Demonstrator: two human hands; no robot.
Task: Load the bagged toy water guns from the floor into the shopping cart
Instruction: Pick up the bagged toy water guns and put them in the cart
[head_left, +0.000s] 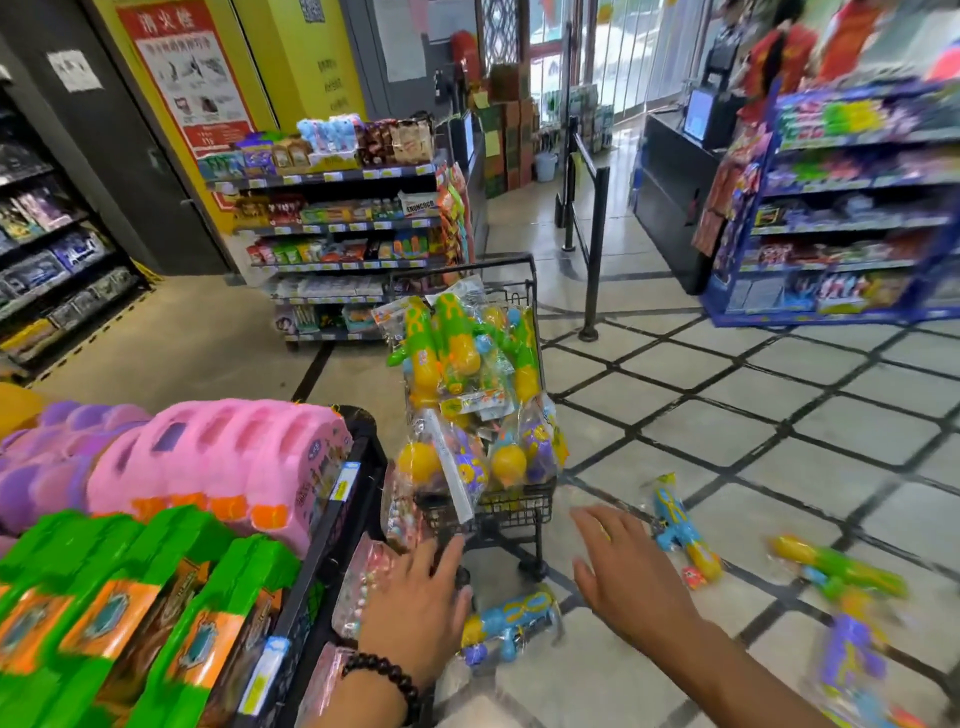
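Head view looks down on a black wire shopping cart (524, 506) already heaped with bagged toy water guns (457, 364), while more lie on the tiled floor (779, 415) around it. Both hands are out in front, fingers spread and relaxed, holding nothing: the left hand (415, 608) hovers just beside the cart's lower frame, the right hand (623, 571) is over the floor to the cart's right. Between and below them lies a blue bagged gun (511, 618), long axis running roughly left to right across the view, its yellow end toward the left hand. A second blue gun (680, 530) lies beyond the right hand, long axis slanting from upper left to lower right. A yellow-green gun (836, 571) and a purple gun (847, 660) lie farther right, blurred, so their exact pointing is hard to tell. These look like light hollow plastic in thin clear bags; the film is probably slick and crinkly, so I would take hold round the gun's body through the bag rather than pinch loose film. The pile is high, so anything added on top may slide off.
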